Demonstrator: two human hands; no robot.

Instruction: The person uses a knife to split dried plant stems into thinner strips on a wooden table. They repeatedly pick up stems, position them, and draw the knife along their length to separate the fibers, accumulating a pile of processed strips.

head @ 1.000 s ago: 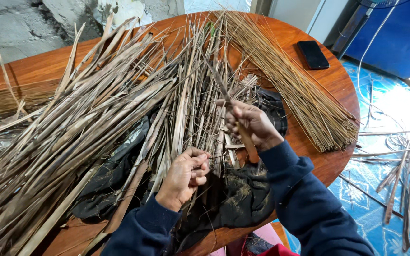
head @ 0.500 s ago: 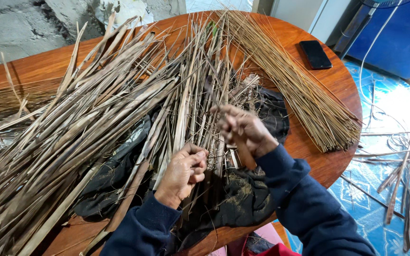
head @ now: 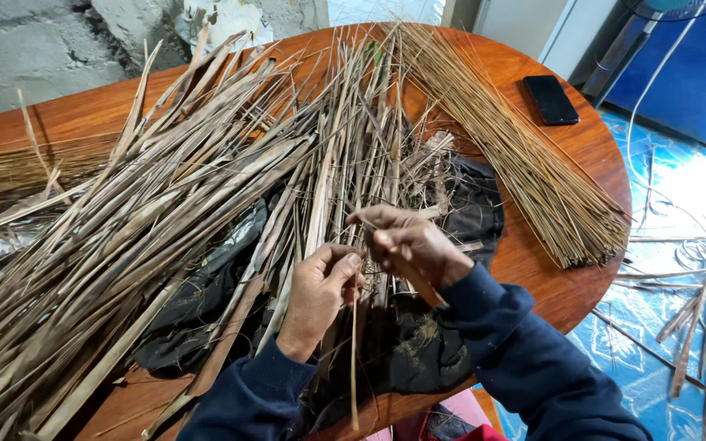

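Partly hidden: strip btw. fingers

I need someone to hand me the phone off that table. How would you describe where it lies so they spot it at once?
Look at the round wooden table, at its far right edge beyond the person's right hand. Just past the bundle of thin tan sticks lies the phone, on bare wood. It is the only flat, black, glossy rectangle among dry plant strips.

So on my round table the big heap of dried leaves takes up the left and middle, lying over a cloth at the near edge. The bundle of thin sticks fans out on the right, with a phone just past it on the far right, and my hands sit close together over the cloth.
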